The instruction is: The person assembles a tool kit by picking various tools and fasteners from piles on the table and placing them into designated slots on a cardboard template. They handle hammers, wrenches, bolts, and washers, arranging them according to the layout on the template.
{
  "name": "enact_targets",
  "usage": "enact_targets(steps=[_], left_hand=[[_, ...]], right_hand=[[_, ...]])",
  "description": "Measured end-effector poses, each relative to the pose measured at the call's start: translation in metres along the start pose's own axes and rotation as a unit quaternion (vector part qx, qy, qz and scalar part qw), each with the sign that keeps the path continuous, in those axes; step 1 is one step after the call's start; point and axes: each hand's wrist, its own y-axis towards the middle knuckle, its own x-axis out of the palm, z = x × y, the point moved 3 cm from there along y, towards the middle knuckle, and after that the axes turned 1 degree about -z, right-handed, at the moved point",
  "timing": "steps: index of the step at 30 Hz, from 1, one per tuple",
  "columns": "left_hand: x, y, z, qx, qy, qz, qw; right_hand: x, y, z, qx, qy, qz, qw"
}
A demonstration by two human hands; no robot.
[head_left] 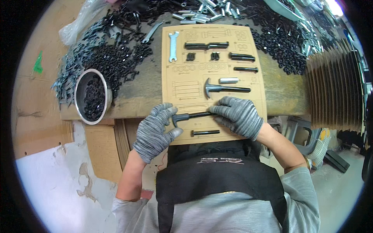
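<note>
Both my hands wear grey knitted gloves over a brown printed card (180, 83). A T-shaped piece with a curved grey head and black shank (190, 116) lies along the card's lower part. My left hand (153, 134) curls about its head, thumb below and fingers above. At the shank's other end, my right hand (239, 117) pinches with thumb and forefinger. Just above is a similar T-shaped piece (223, 88), beside a silver sleeve (228, 80). A black bolt (206, 133) lies below. Further up are an open-end wrench (173, 46) and black bolts (241, 57).
At left stands a metal bowl (81, 103) of small black parts. Piles of black nuts (278, 46), bolts and silver sleeves (200, 17) cover the worn table's (136, 95) back and sides. Cardboard sheets (332, 85) stand at right. A clear plastic bag (77, 27) lies at upper left.
</note>
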Motion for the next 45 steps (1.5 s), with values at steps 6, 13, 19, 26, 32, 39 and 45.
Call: enact_targets(steps=[6,13,19,26,32,39,45], left_hand=[[0.003,-0.009,-0.005,0.023,0.010,0.007,1.000],[-0.006,0.003,-0.008,-0.016,-0.044,-0.038,0.998],[-0.026,0.036,-0.030,-0.010,-0.076,0.073,0.994],[0.002,0.051,-0.087,-0.045,0.036,0.220,0.974],[0.004,0.054,-0.078,-0.059,-0.014,0.232,0.971],[0.008,0.050,-0.095,-0.052,0.036,0.234,0.970],[0.010,0.050,-0.083,-0.073,-0.035,0.243,0.967]], right_hand=[[0.008,-0.005,-0.003,0.006,0.011,-0.005,1.000],[-0.010,-0.004,-0.004,0.025,0.046,-0.016,0.998],[-0.092,0.031,0.056,0.147,0.035,0.129,0.980],[-0.202,-0.022,0.293,0.410,-0.188,0.371,0.812],[-0.238,-0.031,0.365,0.540,-0.222,0.246,0.774],[-0.234,-0.002,0.368,0.596,-0.302,0.035,0.743],[-0.216,-0.013,0.354,0.462,-0.393,-0.194,0.771]])
